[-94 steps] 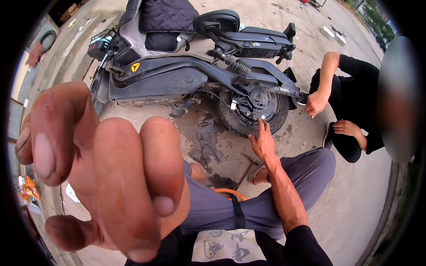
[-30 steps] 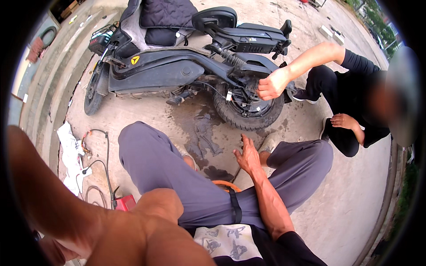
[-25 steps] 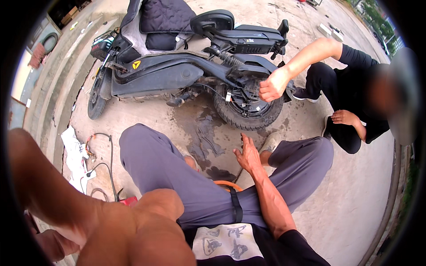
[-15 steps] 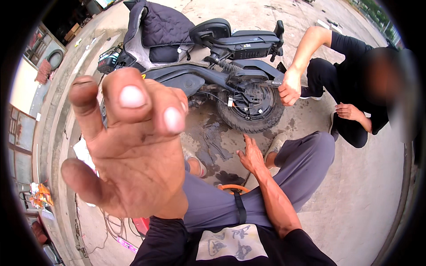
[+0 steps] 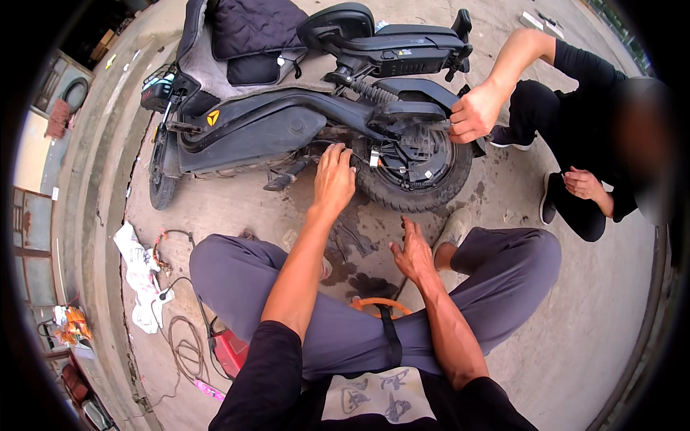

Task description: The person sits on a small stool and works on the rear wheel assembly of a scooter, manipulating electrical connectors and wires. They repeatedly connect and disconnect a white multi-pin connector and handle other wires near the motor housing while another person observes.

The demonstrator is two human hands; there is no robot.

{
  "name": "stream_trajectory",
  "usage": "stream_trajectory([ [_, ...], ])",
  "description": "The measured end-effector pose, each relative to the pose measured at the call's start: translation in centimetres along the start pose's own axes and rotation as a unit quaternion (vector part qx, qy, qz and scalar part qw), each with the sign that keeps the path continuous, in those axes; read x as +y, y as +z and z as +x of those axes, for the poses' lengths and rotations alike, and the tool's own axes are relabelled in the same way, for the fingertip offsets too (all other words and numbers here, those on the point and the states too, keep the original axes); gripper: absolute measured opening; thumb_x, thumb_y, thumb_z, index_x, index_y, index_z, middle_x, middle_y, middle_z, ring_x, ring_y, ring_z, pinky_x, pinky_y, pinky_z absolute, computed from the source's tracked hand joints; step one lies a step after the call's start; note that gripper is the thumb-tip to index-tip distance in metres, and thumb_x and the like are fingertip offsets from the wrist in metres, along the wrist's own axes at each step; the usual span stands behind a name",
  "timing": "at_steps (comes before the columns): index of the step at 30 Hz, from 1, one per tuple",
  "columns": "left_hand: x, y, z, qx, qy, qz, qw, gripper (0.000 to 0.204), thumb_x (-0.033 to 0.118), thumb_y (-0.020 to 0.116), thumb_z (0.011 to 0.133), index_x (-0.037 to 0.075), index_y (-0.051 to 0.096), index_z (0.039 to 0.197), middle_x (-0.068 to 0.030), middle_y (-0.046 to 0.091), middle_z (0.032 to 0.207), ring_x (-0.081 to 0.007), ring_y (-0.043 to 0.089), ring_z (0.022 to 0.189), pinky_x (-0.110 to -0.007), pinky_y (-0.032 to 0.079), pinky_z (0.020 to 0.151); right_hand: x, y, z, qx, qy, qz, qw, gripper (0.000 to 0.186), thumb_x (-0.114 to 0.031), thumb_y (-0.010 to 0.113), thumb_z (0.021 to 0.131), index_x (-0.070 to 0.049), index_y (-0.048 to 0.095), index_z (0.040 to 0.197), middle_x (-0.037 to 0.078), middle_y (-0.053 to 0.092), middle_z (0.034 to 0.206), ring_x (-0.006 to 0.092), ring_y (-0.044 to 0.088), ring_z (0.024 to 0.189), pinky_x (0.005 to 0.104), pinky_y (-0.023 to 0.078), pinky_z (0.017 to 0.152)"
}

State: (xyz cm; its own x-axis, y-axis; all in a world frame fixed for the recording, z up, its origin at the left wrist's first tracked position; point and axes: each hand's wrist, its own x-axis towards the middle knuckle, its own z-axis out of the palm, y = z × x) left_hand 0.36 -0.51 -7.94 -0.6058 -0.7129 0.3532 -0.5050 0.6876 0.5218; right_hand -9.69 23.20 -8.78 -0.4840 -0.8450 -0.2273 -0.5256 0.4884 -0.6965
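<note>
A black electric scooter [image 5: 244,144] lies on its side across the middle. My left hand [image 5: 333,174] reaches to its underside beside the rear wheel [image 5: 399,194], fingers bent together near a thin cable; what they grip, if anything, is hidden. Lower down, just short of the tyre, my right hand [image 5: 411,255] is held open over the wet concrete [image 5: 345,244], holding nothing visible. A co-worker's hand [image 5: 472,115] is at the swingarm by the wheel, fingers curled; what it holds is unclear.
The co-worker [image 5: 575,144] squats at the right. An orange ring-shaped object [image 5: 388,305] lies between my legs. At left are a white bag [image 5: 136,273], hoses [image 5: 187,352], a red machine [image 5: 230,352] and concrete steps [image 5: 93,215]. A tyre [image 5: 75,93] stands farther back.
My left hand, earlier large and spread close to the camera, has moved forward to the scooter. My right hand stays low near the tyre. The co-worker's hand remains at the swingarm.
</note>
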Motion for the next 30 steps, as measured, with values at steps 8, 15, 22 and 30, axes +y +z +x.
stream_trajectory([
  [8, -1.9, 3.0, 1.1, -0.03, 0.041, 0.135, 0.99, 0.046, 0.011, 0.068, 0.088, 0.002, 0.057, 0.132, -0.015, 0.051, 0.14, -0.0348, 0.041, 0.14, -0.05, 0.028, 0.121, -0.4, -0.4, 0.6, 0.011, 0.011, 0.011, 1.0, 0.067, -0.014, 0.07, 0.088, 0.002, 0.04, 0.147, 0.028, 0.052, 0.134, 0.0486, 0.056, 0.118, 0.0506, 0.048, 0.098],
  [15, -3.5, 3.3, 3.8, -0.044, 0.076, 0.151, 0.985, 0.025, 0.02, 0.072, 0.087, 0.005, 0.068, 0.107, -0.0097, 0.063, 0.11, -0.031, 0.056, 0.114, -0.049, 0.035, 0.116, -0.7, -0.6, 1.3, -0.009, 0.021, 0.033, 0.999, 0.07, -0.015, 0.069, 0.089, 0.002, 0.037, 0.149, 0.027, 0.053, 0.138, 0.0465, 0.058, 0.12, 0.0484, 0.048, 0.1],
  [22, -4.4, 2.9, 3.9, -0.057, 0.123, 0.124, 0.983, 0.019, 0.021, 0.071, 0.088, 0.006, 0.066, 0.096, -0.0092, 0.063, 0.097, -0.0314, 0.056, 0.098, -0.046, 0.042, 0.096, -0.6, -0.8, 1.8, -0.01, 0.047, 0.043, 0.998, 0.068, -0.014, 0.07, 0.088, 0.0, 0.04, 0.148, 0.028, 0.054, 0.136, 0.0471, 0.056, 0.123, 0.0492, 0.046, 0.101],
  [30, -4.4, 2.9, 3.2, -0.077, 0.157, 0.106, 0.979, 0.017, 0.021, 0.069, 0.09, 0.005, 0.066, 0.091, -0.0091, 0.061, 0.087, -0.0285, 0.055, 0.091, -0.043, 0.04, 0.09, -1.1, -1.0, 2.2, -0.023, 0.043, 0.031, 0.998, 0.07, -0.011, 0.071, 0.087, 0.0, 0.039, 0.148, 0.029, 0.053, 0.136, 0.0466, 0.056, 0.122, 0.0496, 0.047, 0.1],
])
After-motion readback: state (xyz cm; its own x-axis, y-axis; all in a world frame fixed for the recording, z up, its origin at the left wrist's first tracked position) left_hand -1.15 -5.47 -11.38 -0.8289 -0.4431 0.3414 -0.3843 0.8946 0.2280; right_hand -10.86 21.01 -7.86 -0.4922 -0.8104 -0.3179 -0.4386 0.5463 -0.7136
